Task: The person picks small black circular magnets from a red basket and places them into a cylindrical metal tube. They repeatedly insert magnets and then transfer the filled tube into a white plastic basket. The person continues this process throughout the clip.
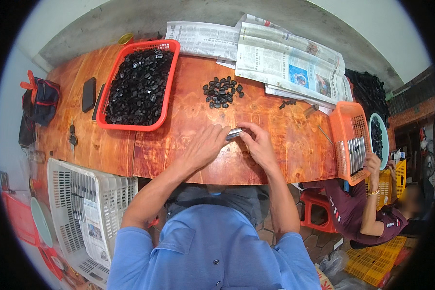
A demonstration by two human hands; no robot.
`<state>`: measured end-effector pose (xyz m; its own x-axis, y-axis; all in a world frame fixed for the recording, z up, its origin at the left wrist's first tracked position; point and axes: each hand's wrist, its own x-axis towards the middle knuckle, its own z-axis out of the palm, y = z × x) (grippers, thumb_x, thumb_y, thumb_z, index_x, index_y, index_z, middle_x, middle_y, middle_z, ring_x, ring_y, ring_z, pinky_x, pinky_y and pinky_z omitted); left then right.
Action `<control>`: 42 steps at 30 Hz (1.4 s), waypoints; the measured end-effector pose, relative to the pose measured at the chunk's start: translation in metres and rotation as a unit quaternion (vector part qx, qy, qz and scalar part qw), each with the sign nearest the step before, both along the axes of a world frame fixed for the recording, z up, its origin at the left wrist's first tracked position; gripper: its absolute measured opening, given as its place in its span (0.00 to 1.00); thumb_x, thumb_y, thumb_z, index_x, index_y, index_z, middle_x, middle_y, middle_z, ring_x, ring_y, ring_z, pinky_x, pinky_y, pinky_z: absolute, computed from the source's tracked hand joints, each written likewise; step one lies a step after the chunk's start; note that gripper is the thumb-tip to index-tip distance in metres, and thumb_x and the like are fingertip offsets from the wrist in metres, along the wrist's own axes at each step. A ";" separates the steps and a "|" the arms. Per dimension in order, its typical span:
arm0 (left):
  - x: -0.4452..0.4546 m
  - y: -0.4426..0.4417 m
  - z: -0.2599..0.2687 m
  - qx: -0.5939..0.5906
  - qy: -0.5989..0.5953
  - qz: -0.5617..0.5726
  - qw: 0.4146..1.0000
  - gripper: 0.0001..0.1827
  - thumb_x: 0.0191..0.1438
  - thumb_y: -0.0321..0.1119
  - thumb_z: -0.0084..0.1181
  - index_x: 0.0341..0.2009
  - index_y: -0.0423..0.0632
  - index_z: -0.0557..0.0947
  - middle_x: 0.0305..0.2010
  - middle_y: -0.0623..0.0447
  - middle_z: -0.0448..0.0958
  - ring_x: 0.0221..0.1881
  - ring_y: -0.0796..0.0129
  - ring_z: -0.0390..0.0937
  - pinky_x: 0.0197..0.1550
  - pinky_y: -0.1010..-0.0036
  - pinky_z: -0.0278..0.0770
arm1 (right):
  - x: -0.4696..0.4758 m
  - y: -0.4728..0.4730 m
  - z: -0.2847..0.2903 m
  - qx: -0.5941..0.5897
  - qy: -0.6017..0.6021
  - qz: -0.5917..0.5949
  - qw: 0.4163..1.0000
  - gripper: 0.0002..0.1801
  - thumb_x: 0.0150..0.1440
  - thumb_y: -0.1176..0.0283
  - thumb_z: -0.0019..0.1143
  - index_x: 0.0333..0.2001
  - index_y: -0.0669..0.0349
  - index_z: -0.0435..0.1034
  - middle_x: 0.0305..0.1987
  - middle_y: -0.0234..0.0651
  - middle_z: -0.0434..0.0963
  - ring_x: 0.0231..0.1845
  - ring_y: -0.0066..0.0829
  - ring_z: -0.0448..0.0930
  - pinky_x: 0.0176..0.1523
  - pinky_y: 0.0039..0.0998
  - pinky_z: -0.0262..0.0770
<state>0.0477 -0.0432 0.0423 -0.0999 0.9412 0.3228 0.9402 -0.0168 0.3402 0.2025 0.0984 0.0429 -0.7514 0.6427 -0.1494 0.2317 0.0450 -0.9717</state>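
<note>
A short shiny metal piece [234,133] is held between my two hands, low over the front part of the wooden table [188,159]. My left hand [207,143] grips its left end, fingers laid over it. At the right end, the thumb and fingers of my right hand [256,142] pinch it. My fingers hide both ends. Beyond my hands lies a loose group of small black plastic parts [222,92]. A red plastic basket [163,112] full of similar black parts stands to the left of that group.
Newspapers [290,58] cover the back. An orange basket [342,145] of metal pieces stands at right, touched by a co-worker's hand [373,161]. A thin rod [325,135] lies nearby. At lower left is a white crate [119,188] with metal pieces. Keys [73,136] lie left.
</note>
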 end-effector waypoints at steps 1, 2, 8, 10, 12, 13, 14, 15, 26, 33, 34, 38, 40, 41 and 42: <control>-0.001 0.002 -0.002 0.001 0.028 -0.001 1.000 0.23 0.57 0.32 0.55 0.56 0.40 0.73 0.39 0.47 0.71 0.41 0.55 0.73 0.43 0.60 0.71 | -0.001 0.001 -0.003 0.058 0.002 -0.002 0.998 0.14 0.62 0.77 0.55 0.51 0.67 0.75 0.44 0.39 0.82 0.44 0.25 0.81 0.48 0.27 0.77; -0.002 0.003 -0.004 0.004 0.043 -0.002 0.999 0.23 0.56 0.32 0.55 0.56 0.40 0.74 0.39 0.47 0.71 0.41 0.56 0.73 0.43 0.61 0.71 | -0.003 0.002 -0.007 0.116 0.004 -0.005 0.993 0.13 0.62 0.78 0.54 0.50 0.68 0.76 0.42 0.37 0.82 0.43 0.23 0.81 0.47 0.26 0.77; -0.001 0.002 -0.020 -0.004 0.035 0.006 0.999 0.26 0.56 0.33 0.62 0.59 0.42 0.74 0.44 0.47 0.73 0.45 0.54 0.73 0.46 0.61 0.71 | 0.000 0.001 -0.022 0.161 0.004 -0.012 0.987 0.12 0.60 0.81 0.55 0.47 0.68 0.77 0.40 0.37 0.82 0.40 0.25 0.82 0.45 0.27 0.78; 0.001 0.002 -0.019 0.008 0.024 0.011 1.000 0.26 0.55 0.33 0.62 0.58 0.43 0.75 0.44 0.47 0.74 0.45 0.54 0.74 0.47 0.62 0.71 | 0.002 -0.001 -0.017 0.169 0.006 -0.011 0.986 0.12 0.59 0.80 0.56 0.47 0.68 0.77 0.43 0.41 0.82 0.42 0.32 0.82 0.47 0.30 0.78; 0.003 0.001 -0.018 0.015 0.016 0.015 1.000 0.25 0.54 0.33 0.63 0.58 0.44 0.76 0.45 0.47 0.74 0.45 0.54 0.74 0.47 0.62 0.71 | 0.004 -0.003 -0.015 0.166 0.007 -0.011 0.986 0.12 0.57 0.79 0.58 0.46 0.67 0.77 0.46 0.47 0.82 0.46 0.44 0.82 0.50 0.36 0.77; 0.003 0.000 -0.019 0.019 0.012 0.017 1.000 0.25 0.54 0.33 0.63 0.57 0.44 0.76 0.45 0.47 0.74 0.45 0.54 0.74 0.48 0.62 0.71 | 0.004 -0.003 -0.015 0.182 0.015 -0.010 0.983 0.12 0.57 0.79 0.58 0.46 0.67 0.77 0.46 0.47 0.82 0.46 0.44 0.82 0.50 0.36 0.77; 0.003 0.001 -0.019 0.021 0.008 0.016 1.000 0.25 0.54 0.33 0.63 0.57 0.44 0.76 0.45 0.47 0.74 0.45 0.54 0.74 0.47 0.62 0.72 | 0.004 -0.003 -0.016 0.199 0.023 -0.009 0.980 0.12 0.57 0.79 0.58 0.46 0.67 0.77 0.46 0.47 0.82 0.46 0.45 0.82 0.50 0.36 0.77; 0.003 0.001 -0.020 0.022 0.005 0.015 1.000 0.25 0.55 0.33 0.63 0.57 0.45 0.76 0.45 0.47 0.74 0.45 0.53 0.74 0.47 0.62 0.72 | 0.005 -0.004 -0.016 0.215 0.031 -0.008 0.976 0.12 0.56 0.79 0.59 0.46 0.67 0.77 0.47 0.47 0.82 0.46 0.45 0.82 0.50 0.36 0.77; 0.011 -0.002 -0.014 0.048 -0.033 0.033 0.998 0.23 0.54 0.36 0.65 0.55 0.46 0.79 0.43 0.50 0.76 0.44 0.56 0.76 0.46 0.63 0.72 | 0.010 -0.014 -0.018 0.268 0.069 -0.017 0.961 0.12 0.55 0.83 0.60 0.44 0.65 0.77 0.47 0.43 0.82 0.49 0.43 0.81 0.53 0.36 0.76; 0.014 -0.001 -0.015 0.040 -0.010 0.045 0.998 0.21 0.52 0.37 0.66 0.51 0.49 0.82 0.40 0.53 0.76 0.42 0.60 0.76 0.43 0.65 0.72 | 0.011 -0.015 -0.019 0.321 0.060 -0.016 0.945 0.12 0.52 0.84 0.61 0.42 0.65 0.77 0.47 0.42 0.82 0.49 0.42 0.80 0.53 0.36 0.76; 0.012 -0.001 -0.016 0.043 -0.025 0.044 0.998 0.20 0.53 0.37 0.66 0.51 0.50 0.83 0.40 0.53 0.76 0.42 0.61 0.76 0.42 0.66 0.72 | 0.011 -0.014 -0.016 0.296 0.047 -0.011 0.954 0.11 0.53 0.82 0.62 0.42 0.65 0.78 0.47 0.42 0.82 0.49 0.43 0.80 0.54 0.36 0.75; 0.011 0.001 -0.016 0.059 -0.019 0.038 0.997 0.19 0.53 0.37 0.66 0.50 0.50 0.83 0.39 0.54 0.76 0.40 0.60 0.76 0.40 0.65 0.71 | 0.003 0.000 -0.009 0.294 0.007 -0.002 0.956 0.09 0.55 0.75 0.62 0.41 0.64 0.78 0.47 0.42 0.81 0.51 0.43 0.79 0.56 0.37 0.72; 0.009 0.002 -0.014 0.056 -0.002 0.033 0.998 0.18 0.53 0.37 0.66 0.49 0.50 0.83 0.38 0.54 0.76 0.40 0.60 0.76 0.40 0.65 0.70 | -0.011 0.007 -0.010 0.322 -0.012 -0.035 0.946 0.13 0.60 0.66 0.59 0.45 0.64 0.77 0.52 0.45 0.78 0.56 0.45 0.74 0.61 0.41 0.67; 0.009 0.003 -0.013 0.048 0.001 0.029 0.998 0.18 0.53 0.37 0.66 0.48 0.50 0.83 0.38 0.53 0.76 0.39 0.60 0.76 0.39 0.65 0.70 | -0.020 0.007 -0.010 0.348 -0.032 -0.056 0.935 0.15 0.59 0.66 0.59 0.47 0.64 0.75 0.54 0.47 0.76 0.58 0.47 0.73 0.63 0.43 0.65; 0.008 0.003 -0.011 0.040 0.008 0.029 0.999 0.17 0.52 0.37 0.66 0.48 0.50 0.83 0.37 0.53 0.76 0.39 0.60 0.76 0.39 0.65 0.70 | -0.032 0.006 -0.009 0.374 -0.050 -0.074 0.923 0.18 0.59 0.65 0.58 0.49 0.65 0.74 0.57 0.49 0.74 0.60 0.49 0.71 0.64 0.44 0.64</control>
<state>0.0561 -0.0401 0.0309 -0.1483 0.9052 0.3983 0.9454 0.0117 0.3256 0.1709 0.1041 0.0335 -0.6539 0.6884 0.3139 0.3750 0.6552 -0.6558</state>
